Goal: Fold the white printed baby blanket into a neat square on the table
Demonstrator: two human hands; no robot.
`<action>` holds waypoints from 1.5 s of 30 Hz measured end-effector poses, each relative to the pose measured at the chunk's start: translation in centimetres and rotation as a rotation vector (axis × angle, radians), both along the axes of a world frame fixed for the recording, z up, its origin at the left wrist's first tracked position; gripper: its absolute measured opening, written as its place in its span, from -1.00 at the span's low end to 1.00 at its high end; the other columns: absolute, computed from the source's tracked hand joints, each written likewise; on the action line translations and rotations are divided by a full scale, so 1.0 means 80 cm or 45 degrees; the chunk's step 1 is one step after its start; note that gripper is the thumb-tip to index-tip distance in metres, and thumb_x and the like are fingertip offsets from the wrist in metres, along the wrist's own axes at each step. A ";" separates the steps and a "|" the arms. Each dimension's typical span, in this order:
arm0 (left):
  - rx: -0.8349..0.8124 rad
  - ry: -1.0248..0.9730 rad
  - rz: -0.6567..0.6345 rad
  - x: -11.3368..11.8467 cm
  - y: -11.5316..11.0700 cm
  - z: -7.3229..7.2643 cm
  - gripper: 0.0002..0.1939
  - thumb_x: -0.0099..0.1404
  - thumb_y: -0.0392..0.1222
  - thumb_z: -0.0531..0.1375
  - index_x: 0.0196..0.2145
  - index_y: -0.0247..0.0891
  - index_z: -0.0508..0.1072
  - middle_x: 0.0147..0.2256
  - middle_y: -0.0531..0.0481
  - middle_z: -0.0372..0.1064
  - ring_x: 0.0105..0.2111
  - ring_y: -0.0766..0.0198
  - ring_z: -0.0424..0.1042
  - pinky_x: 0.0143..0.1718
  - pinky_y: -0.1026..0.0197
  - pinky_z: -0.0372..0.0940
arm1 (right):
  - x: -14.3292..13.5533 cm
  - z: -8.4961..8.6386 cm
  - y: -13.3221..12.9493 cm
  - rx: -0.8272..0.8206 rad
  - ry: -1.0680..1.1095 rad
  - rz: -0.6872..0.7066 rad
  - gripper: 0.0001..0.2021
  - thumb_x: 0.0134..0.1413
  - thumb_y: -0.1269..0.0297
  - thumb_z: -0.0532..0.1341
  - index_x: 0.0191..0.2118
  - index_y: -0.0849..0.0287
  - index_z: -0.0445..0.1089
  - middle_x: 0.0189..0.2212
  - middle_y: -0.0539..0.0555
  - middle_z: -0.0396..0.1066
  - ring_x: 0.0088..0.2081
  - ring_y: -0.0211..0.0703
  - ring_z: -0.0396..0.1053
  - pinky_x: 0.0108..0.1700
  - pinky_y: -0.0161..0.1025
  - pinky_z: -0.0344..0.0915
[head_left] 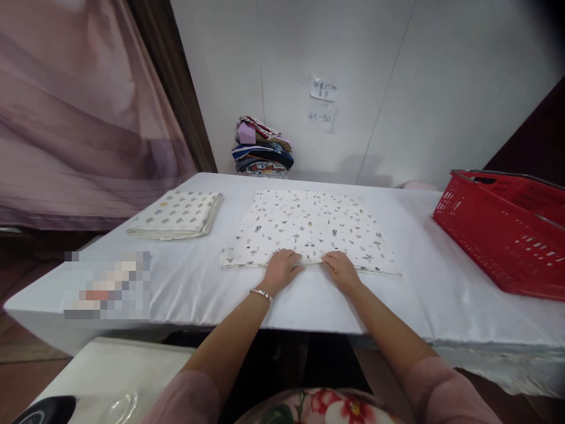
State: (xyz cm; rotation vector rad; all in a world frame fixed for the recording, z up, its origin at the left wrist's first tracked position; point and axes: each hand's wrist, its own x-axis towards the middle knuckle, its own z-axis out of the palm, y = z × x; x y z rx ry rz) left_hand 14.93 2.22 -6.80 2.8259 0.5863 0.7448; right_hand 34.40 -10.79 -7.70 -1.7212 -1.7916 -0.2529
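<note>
A white cloth [309, 227] with small printed figures lies folded and flat at the middle of the table. At its near edge, left of centre, my left hand [282, 270] has its fingers on top and its thumb at the edge, closed on the cloth. A silver bracelet circles that wrist. My right hand [341, 271] pinches the same edge a little to the right. The two hands are a short gap apart. Left of them lies a folded cream cloth [179, 213] with grey prints, touched by neither hand.
A red plastic basket [498, 235] stands on the right of the white-covered table [397, 309]. Behind the table, a pile of folded fabrics [263, 150] sits against the wall. A pixelated patch [107, 285] covers something at the left. A white surface [128, 368] is below left.
</note>
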 end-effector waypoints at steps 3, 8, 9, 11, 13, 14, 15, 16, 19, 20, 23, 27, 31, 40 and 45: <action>0.035 0.018 0.032 0.002 0.000 0.002 -0.82 0.31 -0.20 0.05 -0.21 -0.20 0.43 -0.26 -0.02 0.40 -0.23 0.21 0.31 -0.20 0.14 0.18 | 0.000 -0.002 0.001 0.014 -0.010 -0.004 -0.79 0.21 0.33 0.04 -0.19 0.18 0.41 -0.25 0.13 0.40 -0.21 -0.10 0.28 -0.15 -0.14 0.24; 0.162 0.052 0.089 0.009 0.001 0.008 -0.80 0.33 -0.24 0.00 -0.19 -0.22 0.40 -0.27 -0.04 0.41 -0.23 0.20 0.32 -0.22 0.13 0.18 | -0.001 -0.003 0.002 0.055 -0.056 -0.017 -0.79 0.22 0.33 0.03 -0.19 0.17 0.40 -0.26 0.13 0.40 -0.23 -0.10 0.27 -0.17 -0.14 0.23; 0.179 0.071 0.090 0.011 0.001 0.008 -0.80 0.34 -0.24 0.00 -0.19 -0.22 0.39 -0.28 -0.04 0.41 -0.24 0.20 0.33 -0.23 0.13 0.18 | -0.001 -0.003 0.002 0.054 -0.063 -0.018 -0.79 0.22 0.34 0.02 -0.18 0.17 0.40 -0.26 0.12 0.40 -0.23 -0.10 0.27 -0.17 -0.14 0.22; 0.192 0.110 0.102 0.012 0.001 0.008 -0.82 0.33 -0.25 0.01 -0.21 -0.24 0.38 -0.33 -0.04 0.40 -0.27 0.20 0.33 -0.25 0.14 0.17 | -0.002 -0.003 0.002 0.045 -0.070 -0.017 -0.79 0.22 0.36 0.01 -0.17 0.17 0.38 -0.27 0.12 0.40 -0.23 -0.10 0.27 -0.17 -0.14 0.21; 0.193 0.145 0.133 0.013 0.000 0.008 -0.85 0.31 -0.26 0.02 -0.26 -0.25 0.38 -0.37 -0.05 0.38 -0.31 0.20 0.33 -0.27 0.15 0.17 | -0.002 -0.003 0.002 0.040 -0.070 -0.022 -0.79 0.21 0.39 0.00 -0.20 0.19 0.38 -0.29 0.13 0.40 -0.25 -0.10 0.26 -0.18 -0.15 0.21; 0.196 0.163 0.140 0.013 0.000 0.008 -0.85 0.30 -0.29 0.01 -0.29 -0.26 0.38 -0.37 -0.05 0.38 -0.32 0.20 0.33 -0.28 0.15 0.17 | -0.002 -0.003 0.002 0.038 -0.071 -0.024 -0.79 0.20 0.40 0.00 -0.22 0.19 0.38 -0.31 0.13 0.39 -0.26 -0.10 0.25 -0.19 -0.16 0.20; 0.202 0.179 0.133 0.013 -0.001 0.008 -0.84 0.30 -0.32 0.00 -0.31 -0.27 0.38 -0.37 -0.06 0.38 -0.32 0.20 0.33 -0.28 0.15 0.18 | -0.002 -0.002 0.002 0.034 -0.074 -0.019 -0.80 0.19 0.42 0.00 -0.25 0.19 0.38 -0.31 0.13 0.39 -0.27 -0.11 0.25 -0.20 -0.17 0.20; 0.210 0.191 0.112 0.012 -0.002 0.008 -0.82 0.29 -0.36 -0.01 -0.31 -0.27 0.39 -0.33 -0.07 0.39 -0.30 0.20 0.33 -0.27 0.15 0.18 | -0.002 -0.002 0.002 0.028 -0.079 -0.009 -0.80 0.18 0.44 0.01 -0.27 0.19 0.38 -0.31 0.12 0.39 -0.26 -0.11 0.25 -0.20 -0.17 0.19; 0.216 0.196 0.022 0.011 -0.004 0.008 -0.75 0.26 -0.43 -0.01 -0.27 -0.23 0.42 -0.14 -0.07 0.37 -0.17 0.19 0.32 -0.18 0.13 0.20 | -0.001 -0.001 0.002 -0.006 -0.122 0.033 -0.82 0.13 0.48 0.06 -0.32 0.17 0.40 -0.27 0.11 0.39 -0.23 -0.12 0.25 -0.19 -0.19 0.18; 0.205 0.197 0.007 0.011 -0.004 0.008 -0.73 0.25 -0.43 -0.01 -0.26 -0.21 0.43 -0.08 -0.06 0.35 -0.12 0.18 0.30 -0.14 0.11 0.20 | -0.001 -0.001 0.002 -0.015 -0.144 0.035 -0.82 0.11 0.49 0.08 -0.34 0.16 0.41 -0.26 0.10 0.38 -0.23 -0.12 0.24 -0.19 -0.19 0.17; 0.158 0.210 -0.008 0.008 -0.007 0.010 -0.71 0.25 -0.41 0.00 -0.24 -0.18 0.46 0.01 -0.04 0.30 -0.03 0.13 0.26 -0.05 0.04 0.17 | -0.001 -0.002 0.003 -0.032 -0.193 0.002 -0.80 0.09 0.51 0.09 -0.36 0.14 0.43 -0.26 0.09 0.38 -0.22 -0.12 0.23 -0.18 -0.18 0.16; 0.138 0.220 -0.056 0.006 -0.008 0.015 -0.78 0.29 -0.25 0.03 -0.22 -0.18 0.46 0.03 -0.05 0.28 -0.03 0.11 0.25 -0.04 0.01 0.16 | -0.001 -0.004 0.003 -0.044 -0.197 -0.022 -0.75 0.07 0.55 0.07 -0.31 0.12 0.45 -0.25 0.10 0.36 -0.20 -0.12 0.22 -0.16 -0.18 0.16; 0.186 0.246 -0.104 0.012 -0.003 0.015 -0.80 0.30 -0.21 0.04 -0.32 -0.20 0.47 0.01 -0.03 0.30 -0.08 0.13 0.27 -0.10 0.05 0.18 | -0.005 0.002 0.001 -0.087 -0.182 -0.001 -0.78 0.07 0.50 0.08 -0.27 0.15 0.44 -0.24 0.12 0.34 -0.20 -0.11 0.21 -0.15 -0.16 0.17; 0.142 0.067 -0.129 0.016 -0.005 0.001 -0.76 0.33 -0.35 -0.07 -0.29 -0.27 0.39 -0.05 -0.08 0.29 -0.03 0.19 0.22 -0.04 0.08 0.16 | -0.007 0.007 0.000 -0.105 -0.189 -0.004 -0.81 0.15 0.27 0.10 -0.17 0.13 0.41 -0.20 0.15 0.32 -0.18 -0.07 0.21 -0.13 -0.13 0.15; 0.094 -0.005 -0.099 0.008 -0.012 -0.001 -0.80 0.31 -0.37 -0.06 -0.33 -0.27 0.35 -0.06 -0.09 0.28 -0.04 0.20 0.22 -0.02 0.06 0.15 | -0.004 0.001 0.002 -0.120 -0.228 -0.020 -0.81 0.17 0.37 0.07 -0.19 0.11 0.43 -0.21 0.13 0.35 -0.21 -0.09 0.20 -0.17 -0.15 0.14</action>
